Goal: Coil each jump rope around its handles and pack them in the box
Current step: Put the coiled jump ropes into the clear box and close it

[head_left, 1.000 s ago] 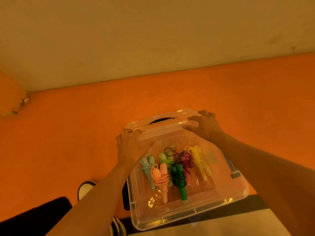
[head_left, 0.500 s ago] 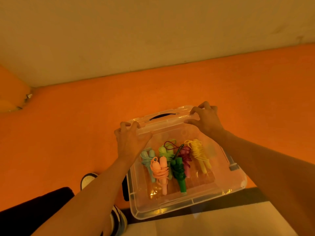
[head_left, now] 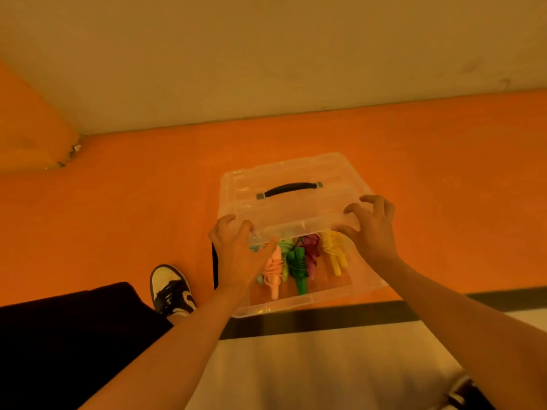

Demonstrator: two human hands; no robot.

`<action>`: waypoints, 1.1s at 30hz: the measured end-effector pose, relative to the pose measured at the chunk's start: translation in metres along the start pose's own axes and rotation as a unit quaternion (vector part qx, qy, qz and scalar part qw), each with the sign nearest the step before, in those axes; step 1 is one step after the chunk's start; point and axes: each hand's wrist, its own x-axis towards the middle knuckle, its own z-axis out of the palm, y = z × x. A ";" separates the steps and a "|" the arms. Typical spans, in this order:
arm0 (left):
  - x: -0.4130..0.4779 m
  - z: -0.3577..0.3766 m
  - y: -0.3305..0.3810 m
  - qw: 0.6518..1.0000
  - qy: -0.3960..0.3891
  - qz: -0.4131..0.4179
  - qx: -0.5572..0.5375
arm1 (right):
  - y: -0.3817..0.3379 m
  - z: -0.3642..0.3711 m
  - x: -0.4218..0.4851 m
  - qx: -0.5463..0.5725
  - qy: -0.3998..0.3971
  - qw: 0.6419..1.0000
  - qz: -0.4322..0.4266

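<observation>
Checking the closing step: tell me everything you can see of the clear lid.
The lid looks like clear ribbed plastic, rectangular with rounded corners, and has a black carry handle on grey mounts across its top. It covers the far part of the box; the near part is uncovered. The left hand grips its near left corner and the right hand its near right corner.

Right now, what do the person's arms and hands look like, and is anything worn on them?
Bare throughout: the left hand and right hand wear no gloves, and no ring, watch or band shows. No sleeve comes into view along either arm.
</observation>
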 end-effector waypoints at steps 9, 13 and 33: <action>-0.087 -0.003 -0.011 0.999 -0.020 -0.020 -0.015 | 0.002 0.011 -0.091 -0.003 -0.027 0.999 0.043; -0.101 -0.004 -0.014 0.999 -0.029 -0.030 0.010 | 0.006 0.017 -0.114 -0.062 -0.023 0.996 0.056; 0.016 0.047 -0.006 0.971 -0.151 0.117 0.141 | -0.034 0.063 0.010 -0.070 -0.122 0.986 -0.090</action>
